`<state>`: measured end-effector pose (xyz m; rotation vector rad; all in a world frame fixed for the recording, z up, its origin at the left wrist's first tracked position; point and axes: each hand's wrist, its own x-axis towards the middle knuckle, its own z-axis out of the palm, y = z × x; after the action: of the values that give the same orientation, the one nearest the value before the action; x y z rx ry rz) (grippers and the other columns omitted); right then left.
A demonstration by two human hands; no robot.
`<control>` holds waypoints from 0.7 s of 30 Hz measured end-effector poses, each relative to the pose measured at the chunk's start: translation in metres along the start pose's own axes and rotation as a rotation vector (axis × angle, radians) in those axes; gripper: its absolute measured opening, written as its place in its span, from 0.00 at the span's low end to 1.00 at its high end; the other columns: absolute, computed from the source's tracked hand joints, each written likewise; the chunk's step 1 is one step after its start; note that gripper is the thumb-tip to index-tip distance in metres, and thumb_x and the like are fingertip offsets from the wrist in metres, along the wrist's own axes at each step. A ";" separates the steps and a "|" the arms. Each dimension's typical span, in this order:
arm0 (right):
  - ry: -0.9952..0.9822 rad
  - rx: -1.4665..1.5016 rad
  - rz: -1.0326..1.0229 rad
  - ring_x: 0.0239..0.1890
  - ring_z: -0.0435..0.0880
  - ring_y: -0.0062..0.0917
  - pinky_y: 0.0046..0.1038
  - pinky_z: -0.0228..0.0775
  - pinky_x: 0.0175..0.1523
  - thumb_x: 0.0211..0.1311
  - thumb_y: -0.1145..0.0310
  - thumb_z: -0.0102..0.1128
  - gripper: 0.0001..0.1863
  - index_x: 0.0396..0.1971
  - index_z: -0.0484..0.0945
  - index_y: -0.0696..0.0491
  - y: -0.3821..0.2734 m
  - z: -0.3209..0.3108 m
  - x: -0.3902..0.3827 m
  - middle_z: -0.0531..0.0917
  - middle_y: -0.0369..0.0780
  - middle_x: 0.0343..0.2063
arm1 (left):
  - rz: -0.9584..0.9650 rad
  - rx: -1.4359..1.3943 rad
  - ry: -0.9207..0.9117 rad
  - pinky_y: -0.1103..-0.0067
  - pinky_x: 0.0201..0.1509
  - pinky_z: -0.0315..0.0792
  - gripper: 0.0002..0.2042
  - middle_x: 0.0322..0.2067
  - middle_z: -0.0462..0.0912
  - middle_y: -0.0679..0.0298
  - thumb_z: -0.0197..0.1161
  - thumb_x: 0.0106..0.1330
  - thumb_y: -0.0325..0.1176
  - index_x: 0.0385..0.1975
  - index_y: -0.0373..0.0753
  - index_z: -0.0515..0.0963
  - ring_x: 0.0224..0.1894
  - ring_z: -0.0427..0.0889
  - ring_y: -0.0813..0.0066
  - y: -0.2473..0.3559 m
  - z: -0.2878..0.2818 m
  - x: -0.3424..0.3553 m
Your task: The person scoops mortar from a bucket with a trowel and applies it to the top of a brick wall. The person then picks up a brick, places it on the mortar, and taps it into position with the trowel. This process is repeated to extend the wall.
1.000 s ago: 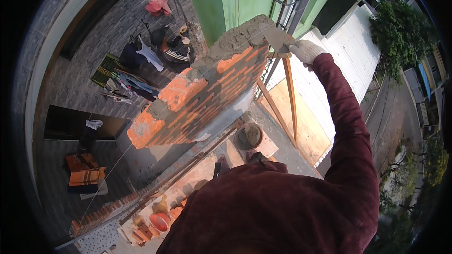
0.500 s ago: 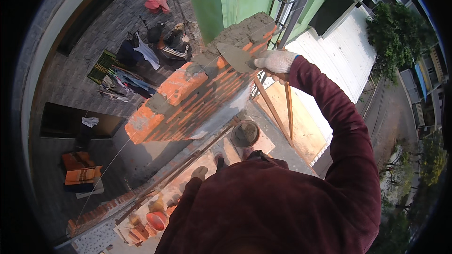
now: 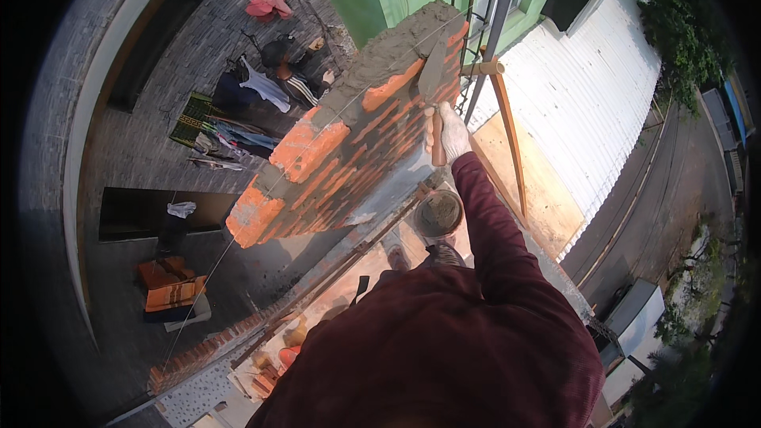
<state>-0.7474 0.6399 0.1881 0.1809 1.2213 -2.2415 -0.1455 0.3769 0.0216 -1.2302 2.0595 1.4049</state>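
My right hand (image 3: pixel 453 133), in a pale work glove, is closed round the wooden handle of a trowel (image 3: pixel 430 75). The blade points away from me and lies against the near side of an orange brick wall (image 3: pixel 372 147), close to its far right end. Wet grey mortar (image 3: pixel 372 59) covers the far part of the wall's top; bare brick shows at the near left end. A thin string (image 3: pixel 273 187) runs along the top. Below my right forearm stands a bucket (image 3: pixel 438 214) with mortar in it. My left hand is out of sight behind my body.
Steel rebar (image 3: pixel 474 0) and a pole rise beside the wall's far end, near a wooden brace (image 3: pixel 507 135). A white corrugated roof (image 3: pixel 571 95) lies to the right. Another person (image 3: pixel 289 71) is lower down beyond the wall. Bricks (image 3: pixel 265 380) lie at lower left.
The trowel has turned from lying flat across the wall's top edge to pointing away along its side. My right arm has swung inward. My left hand has dropped out of view.
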 end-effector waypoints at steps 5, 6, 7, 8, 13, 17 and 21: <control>-0.031 0.078 0.038 0.14 0.73 0.25 0.30 0.68 0.18 0.78 0.44 0.45 0.23 0.43 0.76 0.50 0.046 0.046 -0.008 0.75 0.34 0.19 | 0.061 0.033 0.079 0.71 0.62 0.72 0.25 0.54 0.84 0.54 0.63 0.72 0.46 0.59 0.33 0.80 0.57 0.81 0.65 0.008 -0.055 -0.005; -0.034 0.028 0.032 0.14 0.74 0.25 0.30 0.69 0.18 0.78 0.45 0.45 0.22 0.42 0.76 0.50 0.056 0.050 -0.014 0.75 0.34 0.19 | 0.037 0.010 0.068 0.71 0.62 0.73 0.24 0.54 0.84 0.54 0.63 0.72 0.46 0.59 0.33 0.80 0.56 0.81 0.65 0.012 -0.054 -0.003; -0.043 0.021 0.005 0.14 0.74 0.25 0.31 0.69 0.18 0.78 0.46 0.45 0.21 0.42 0.76 0.50 0.065 0.060 -0.020 0.75 0.34 0.20 | 0.021 -0.009 0.053 0.71 0.61 0.73 0.24 0.54 0.84 0.54 0.63 0.72 0.46 0.59 0.33 0.80 0.56 0.81 0.65 0.015 -0.052 0.000; -0.050 0.015 -0.024 0.14 0.74 0.25 0.32 0.70 0.19 0.79 0.47 0.45 0.21 0.42 0.76 0.50 0.075 0.071 -0.027 0.75 0.35 0.20 | 0.005 -0.021 0.038 0.71 0.61 0.73 0.24 0.54 0.84 0.55 0.63 0.72 0.45 0.59 0.33 0.80 0.56 0.81 0.66 0.018 -0.050 0.002; -0.116 -0.182 0.008 0.22 0.78 0.28 0.32 0.74 0.27 0.81 0.50 0.42 0.21 0.45 0.73 0.55 0.122 0.099 -0.064 0.79 0.39 0.26 | -0.031 -0.069 -0.057 0.71 0.60 0.73 0.24 0.54 0.84 0.56 0.63 0.72 0.44 0.59 0.33 0.80 0.55 0.81 0.66 0.013 -0.023 0.021; -0.010 -0.873 -0.615 0.38 0.83 0.39 0.33 0.72 0.44 0.76 0.56 0.49 0.20 0.48 0.77 0.59 0.129 0.037 -0.093 0.83 0.49 0.33 | -0.023 -0.187 -0.088 0.71 0.59 0.74 0.23 0.54 0.84 0.57 0.64 0.72 0.43 0.60 0.33 0.80 0.54 0.81 0.67 0.008 -0.008 0.044; 0.294 -1.518 -0.440 0.36 0.84 0.53 0.48 0.75 0.42 0.70 0.60 0.54 0.15 0.43 0.76 0.59 -0.037 0.033 -0.148 0.82 0.54 0.33 | -0.092 -0.545 0.017 0.71 0.58 0.75 0.23 0.54 0.84 0.59 0.64 0.72 0.42 0.60 0.34 0.80 0.53 0.81 0.67 -0.014 0.004 0.043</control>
<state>-0.6409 0.6906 0.2899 -0.3973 2.9131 -0.9901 -0.1585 0.3586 -0.0182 -1.5158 1.6501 1.9901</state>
